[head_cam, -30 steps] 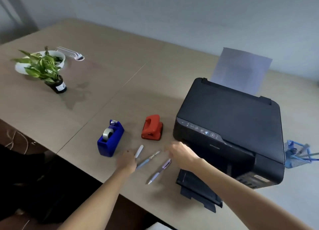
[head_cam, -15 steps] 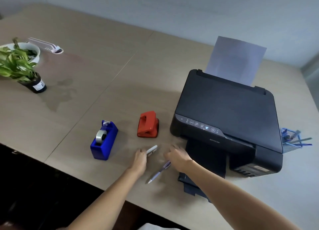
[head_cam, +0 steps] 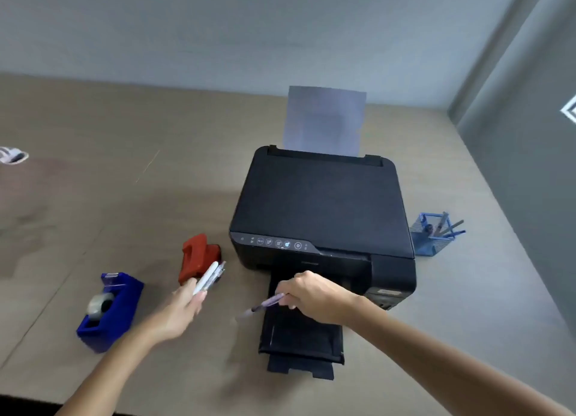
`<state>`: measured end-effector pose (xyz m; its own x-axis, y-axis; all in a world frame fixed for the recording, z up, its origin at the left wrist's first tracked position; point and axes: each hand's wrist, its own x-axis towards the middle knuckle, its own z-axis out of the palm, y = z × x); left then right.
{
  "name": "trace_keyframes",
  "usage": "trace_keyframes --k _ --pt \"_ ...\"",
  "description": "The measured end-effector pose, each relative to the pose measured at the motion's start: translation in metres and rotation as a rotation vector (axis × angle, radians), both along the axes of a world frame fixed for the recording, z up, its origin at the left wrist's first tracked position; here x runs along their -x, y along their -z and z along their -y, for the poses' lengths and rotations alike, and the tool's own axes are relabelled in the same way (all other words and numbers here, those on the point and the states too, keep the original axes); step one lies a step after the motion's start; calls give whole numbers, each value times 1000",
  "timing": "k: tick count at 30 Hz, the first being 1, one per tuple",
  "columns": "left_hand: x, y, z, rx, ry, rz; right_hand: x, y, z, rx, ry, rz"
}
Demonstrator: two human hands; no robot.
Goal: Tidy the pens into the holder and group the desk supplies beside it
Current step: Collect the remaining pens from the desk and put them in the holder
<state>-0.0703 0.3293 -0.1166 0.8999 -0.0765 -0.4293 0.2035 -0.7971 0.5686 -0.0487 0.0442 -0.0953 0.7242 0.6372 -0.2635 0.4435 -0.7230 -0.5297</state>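
My left hand [head_cam: 180, 306] grips two pens [head_cam: 209, 277], a white one and a bluish one, lifted in front of the red hole punch [head_cam: 197, 256]. My right hand [head_cam: 314, 294] holds a purple pen [head_cam: 261, 305] above the printer's output tray, tip pointing left. A blue tape dispenser [head_cam: 107, 311] sits at the near left of the desk. The blue mesh pen holder [head_cam: 431, 236], with several pens in it, stands on the far side of the printer, to its right.
A black printer [head_cam: 324, 209] with a sheet of paper [head_cam: 324, 119] upright in its feed fills the desk's middle, between my hands and the holder. Its output tray [head_cam: 299, 344] juts toward me. A grey wall [head_cam: 523, 135] borders the right.
Both hands have lifted pens off the desk: the left took up two, the right took the purple one. My view has swung right, so the plant has left the frame.
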Motion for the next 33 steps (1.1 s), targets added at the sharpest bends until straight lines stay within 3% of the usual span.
trace_keyframes --k 4,8,11,15,24,33 --pt "-33 -74 73 252 -19 10 17 -55 93 -262 253 73" --pt "-62 -125 170 411 233 26 29 -80 195 -378 554 209" --pt "-83 -137 255 324 451 28 28 -72 272 -386 847 281" --pt "-117 -122 361 41 619 112 20 -56 338 -323 1128 350" --pt "-185 -56 504 -172 581 231 -23 -14 368 -209 1090 391" --pt "-197 -15 541 -364 799 212 -65 29 360 72 1004 382"
